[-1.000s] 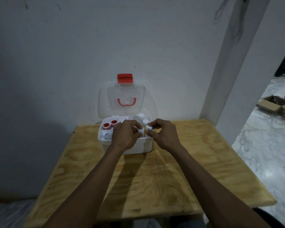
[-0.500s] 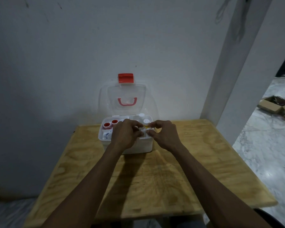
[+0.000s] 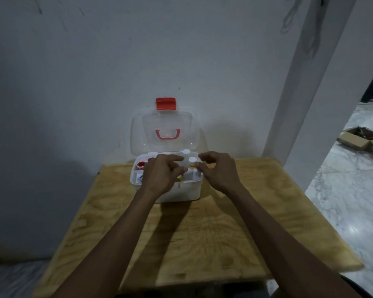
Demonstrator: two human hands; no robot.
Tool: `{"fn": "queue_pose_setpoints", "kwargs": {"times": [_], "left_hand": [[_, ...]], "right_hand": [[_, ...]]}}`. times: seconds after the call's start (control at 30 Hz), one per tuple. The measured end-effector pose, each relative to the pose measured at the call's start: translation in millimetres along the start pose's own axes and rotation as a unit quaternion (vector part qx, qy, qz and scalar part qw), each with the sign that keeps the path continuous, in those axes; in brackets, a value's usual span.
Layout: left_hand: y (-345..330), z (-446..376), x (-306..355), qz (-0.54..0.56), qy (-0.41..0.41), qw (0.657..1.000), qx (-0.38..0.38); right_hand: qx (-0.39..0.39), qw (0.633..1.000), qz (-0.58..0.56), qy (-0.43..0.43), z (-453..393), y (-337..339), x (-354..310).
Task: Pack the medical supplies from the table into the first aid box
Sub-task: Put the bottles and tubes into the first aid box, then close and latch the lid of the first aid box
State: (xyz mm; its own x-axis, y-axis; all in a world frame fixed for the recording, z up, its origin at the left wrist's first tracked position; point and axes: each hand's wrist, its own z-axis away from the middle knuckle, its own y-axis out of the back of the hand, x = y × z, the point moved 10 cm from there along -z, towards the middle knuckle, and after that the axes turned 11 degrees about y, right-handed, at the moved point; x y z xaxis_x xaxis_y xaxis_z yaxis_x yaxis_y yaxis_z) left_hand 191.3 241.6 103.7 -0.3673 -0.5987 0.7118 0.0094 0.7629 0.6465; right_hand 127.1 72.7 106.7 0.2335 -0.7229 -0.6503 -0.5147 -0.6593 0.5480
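Since half a second ago my two hands have drawn apart over the box, where before their fingertips met above its right half. Left hand (image 3: 162, 175): over the middle of the first aid box (image 3: 181, 193), fingers curled downward; whether they pinch anything I cannot tell, as they blur against the white contents. Right hand (image 3: 219, 172): just right of the box's right end, fingers loosely curled, nothing visibly held. Between the hands: two white-capped bottles (image 3: 192, 161) standing upright at the box's right rear, something yellow showing beneath the nearer cap. Left compartments: two red-capped containers (image 3: 141, 164) at the back, a white item with blue print (image 3: 140, 178) in front of them. Clear lid (image 3: 163, 130): open, upright against the wall, red latch (image 3: 166, 103) at its top edge, red handle on its face. Box position: far edge of the wooden table (image 3: 202, 233), centred. On the marble floor at far right: an open cardboard box (image 3: 362, 139).
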Motion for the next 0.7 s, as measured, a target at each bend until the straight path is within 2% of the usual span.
{"fn": "queue_pose_setpoints", "kwargs": {"times": [0.17,0.33,0.47,0.57,0.7], "left_hand": [[44.7,-16.7,0.4,0.009,-0.003,0.994,0.111],[75.1,-44.7,-22.0,0.030,0.052,0.983,0.172],[82.6,-76.4,-52.3,0.041,0.130,0.976,0.168],[79.9,-99.1,-70.0,0.059,0.175,0.974,0.133],[70.7,-118.6,-76.2,0.102,0.189,0.973,0.089]], "right_hand": [[0.048,0.999,-0.011,-0.008,-27.7,10.7,-5.5],[0.065,0.997,-0.032,-0.034,-58.4,3.6,-1.8],[0.075,0.993,-0.051,-0.072,-83.8,-5.8,9.5],[0.082,0.987,-0.084,-0.109,-99.8,-13.6,20.7],[0.076,0.980,-0.126,-0.135,-114.3,-24.5,30.9]]}}
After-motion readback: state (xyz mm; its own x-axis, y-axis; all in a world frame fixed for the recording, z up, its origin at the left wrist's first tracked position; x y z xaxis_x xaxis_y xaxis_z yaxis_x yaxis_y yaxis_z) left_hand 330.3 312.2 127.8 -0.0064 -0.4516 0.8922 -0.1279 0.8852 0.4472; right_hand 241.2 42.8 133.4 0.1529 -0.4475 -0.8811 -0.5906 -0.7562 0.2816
